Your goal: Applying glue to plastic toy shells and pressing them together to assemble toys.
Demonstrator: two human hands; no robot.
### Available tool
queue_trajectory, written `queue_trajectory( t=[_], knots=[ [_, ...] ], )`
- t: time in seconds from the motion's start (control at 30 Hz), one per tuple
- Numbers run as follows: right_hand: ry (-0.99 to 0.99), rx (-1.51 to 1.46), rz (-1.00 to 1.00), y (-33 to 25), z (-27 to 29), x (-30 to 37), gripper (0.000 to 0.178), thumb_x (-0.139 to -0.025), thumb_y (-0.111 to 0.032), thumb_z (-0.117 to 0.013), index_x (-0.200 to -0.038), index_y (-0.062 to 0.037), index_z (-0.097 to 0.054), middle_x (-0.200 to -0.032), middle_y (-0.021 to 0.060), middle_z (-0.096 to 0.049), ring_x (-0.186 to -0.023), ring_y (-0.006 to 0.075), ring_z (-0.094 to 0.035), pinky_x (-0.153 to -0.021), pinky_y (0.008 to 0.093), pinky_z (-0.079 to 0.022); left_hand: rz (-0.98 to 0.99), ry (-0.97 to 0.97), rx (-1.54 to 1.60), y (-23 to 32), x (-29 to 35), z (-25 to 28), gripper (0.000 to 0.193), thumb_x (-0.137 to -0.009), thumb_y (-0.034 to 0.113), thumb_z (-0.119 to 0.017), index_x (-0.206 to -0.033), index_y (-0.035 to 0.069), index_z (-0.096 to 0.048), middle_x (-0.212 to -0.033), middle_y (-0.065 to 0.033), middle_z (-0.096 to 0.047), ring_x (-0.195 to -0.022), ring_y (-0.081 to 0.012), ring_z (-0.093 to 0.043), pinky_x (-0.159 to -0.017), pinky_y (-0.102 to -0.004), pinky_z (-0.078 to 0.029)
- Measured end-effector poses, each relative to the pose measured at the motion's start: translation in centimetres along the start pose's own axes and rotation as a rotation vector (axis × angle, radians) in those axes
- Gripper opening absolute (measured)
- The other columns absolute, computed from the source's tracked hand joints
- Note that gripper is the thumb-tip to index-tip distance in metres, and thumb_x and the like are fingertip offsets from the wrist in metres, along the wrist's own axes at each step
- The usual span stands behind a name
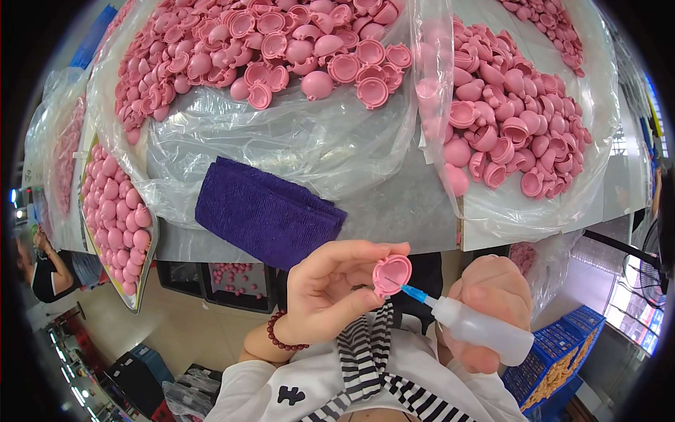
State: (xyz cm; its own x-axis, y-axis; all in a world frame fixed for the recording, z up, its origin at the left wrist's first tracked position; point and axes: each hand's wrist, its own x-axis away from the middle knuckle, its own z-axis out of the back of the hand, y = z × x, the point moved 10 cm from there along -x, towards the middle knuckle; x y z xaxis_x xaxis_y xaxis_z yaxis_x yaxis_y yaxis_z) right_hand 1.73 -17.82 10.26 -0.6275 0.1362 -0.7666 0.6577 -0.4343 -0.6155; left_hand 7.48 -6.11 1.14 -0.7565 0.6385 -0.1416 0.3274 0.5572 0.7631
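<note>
The pink half-shell (391,274) is being pinched hollow-up in the left hand (325,292) below the table edge while the right hand (492,309), fingers clenching a squeeze bottle (481,329) (blue-hubbed needle), is dosing its rim, likely needing steady aim.

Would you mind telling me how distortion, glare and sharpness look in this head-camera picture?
Head view: strong fisheye bending, with the table edge curved and the corners black; soft glare on the clear plastic bags; the left hand, pink cap and squeeze bottle in the right hand are sharp; the rim is smeared.
</note>
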Motion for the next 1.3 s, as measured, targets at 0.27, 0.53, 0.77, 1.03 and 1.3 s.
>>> queue_trajectory(
  t=[0.27, 0.53, 0.77, 1.03, 1.3],
  knots=[
    [0.013, 0.016, 0.014, 0.4, -0.7, 0.3, 0.063, -0.082, -0.053, -0.039, -0.088, 0.0084, -0.053, -0.056, 0.0048, -0.045, -0.042, 0.0135, -0.040, -0.035, 0.0235, -0.028, 0.002, 0.002, -0.017, 0.0, 0.1, 0.2, 0.041, -0.077, -0.010, -0.051, -0.115, -0.007, -0.037, -0.119, -0.0263, -0.041, -0.105, -0.0241, -0.049, -0.085, -0.0320, -0.043],
    [0.043, 0.036, 0.013, 0.5, -0.3, 0.1, 0.065, -0.083, -0.053, -0.036, -0.088, 0.0086, -0.054, -0.053, 0.0052, -0.046, -0.042, 0.0132, -0.040, -0.034, 0.0229, -0.027, -0.013, 0.012, -0.051, 0.4, 0.2, 0.3, 0.041, -0.075, -0.010, -0.052, -0.114, -0.008, -0.039, -0.117, -0.0265, -0.043, -0.104, -0.0248, -0.050, -0.086, -0.0334, -0.043],
    [0.061, 0.052, -0.003, 0.4, -0.2, 0.4, 0.064, -0.084, -0.053, -0.034, -0.087, 0.0082, -0.054, -0.052, 0.0055, -0.046, -0.041, 0.0133, -0.040, -0.034, 0.0233, -0.027, -0.097, 0.150, -0.395, 1.9, 0.3, 0.7, 0.037, -0.069, -0.009, -0.061, -0.104, -0.009, -0.050, -0.108, -0.0246, -0.051, -0.092, -0.0223, -0.057, -0.078, -0.0289, -0.048],
    [0.210, -0.072, -0.056, 1.2, 1.6, 1.1, 0.055, -0.073, -0.049, -0.057, -0.086, 0.0042, -0.058, -0.065, 0.0070, -0.053, -0.050, 0.0169, -0.048, -0.040, 0.0255, -0.035, -0.157, 0.175, -0.638, 2.6, 0.4, 0.7, 0.037, -0.066, -0.010, -0.062, -0.101, -0.008, -0.052, -0.106, -0.0252, -0.052, -0.089, -0.0237, -0.058, -0.076, -0.0290, -0.048],
    [0.658, 0.616, -0.426, 6.7, 20.4, 2.4, 0.041, -0.081, -0.010, -0.052, -0.113, 0.0106, -0.036, -0.103, 0.0195, -0.054, -0.091, 0.0219, -0.053, -0.079, 0.0314, -0.043, 0.094, -0.017, 0.271, -1.1, -0.2, 0.3, 0.032, -0.080, 0.003, -0.053, -0.108, 0.001, -0.039, -0.111, -0.0243, -0.048, -0.098, -0.0282, -0.052, -0.085, -0.0390, -0.041]
  ],
)
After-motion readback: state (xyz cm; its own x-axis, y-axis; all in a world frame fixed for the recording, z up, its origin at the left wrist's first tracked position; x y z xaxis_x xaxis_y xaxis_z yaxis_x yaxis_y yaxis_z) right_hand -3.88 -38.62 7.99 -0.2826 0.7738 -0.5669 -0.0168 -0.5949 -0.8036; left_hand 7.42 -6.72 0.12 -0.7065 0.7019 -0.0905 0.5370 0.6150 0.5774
